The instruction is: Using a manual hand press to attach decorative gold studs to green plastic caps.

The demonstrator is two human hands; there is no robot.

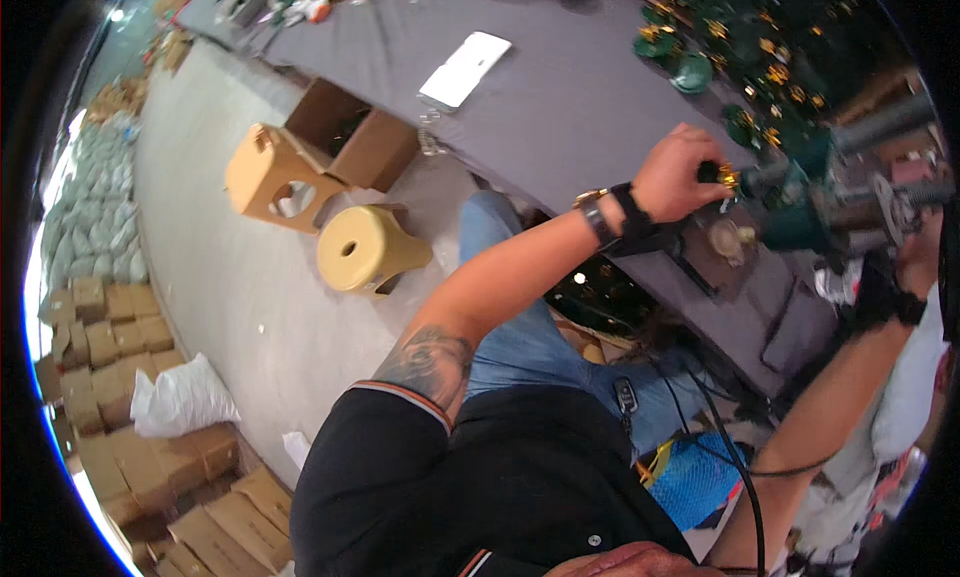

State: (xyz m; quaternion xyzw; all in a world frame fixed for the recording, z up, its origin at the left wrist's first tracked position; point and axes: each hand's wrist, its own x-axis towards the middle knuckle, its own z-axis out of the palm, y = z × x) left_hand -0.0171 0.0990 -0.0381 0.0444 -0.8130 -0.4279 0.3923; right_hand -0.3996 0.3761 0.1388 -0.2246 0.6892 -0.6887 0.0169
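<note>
My left hand [678, 173] is closed in a pinch on a small dark-green piece with gold trim [728, 178]. It holds the piece up against the near side of a green bench press machine [805, 217] with grey metal shafts. My right hand [918, 255] is at the far right, beside the machine's metal parts. Its fingers are mostly hidden there, so their grip cannot be made out. Many green and gold pieces [775, 74] lie heaped at the back right, with a green cup-shaped piece [692, 74] at the heap's edge.
The grey-covered table [560, 87] bears a white phone-like slab [466, 70]. On the floor to the left stand a yellow stool [362, 249], a tan stool [275, 177] and an open cardboard box [372, 149]. Stacked cartons [110, 327] line the far left. A cable [745, 467] hangs near my right forearm.
</note>
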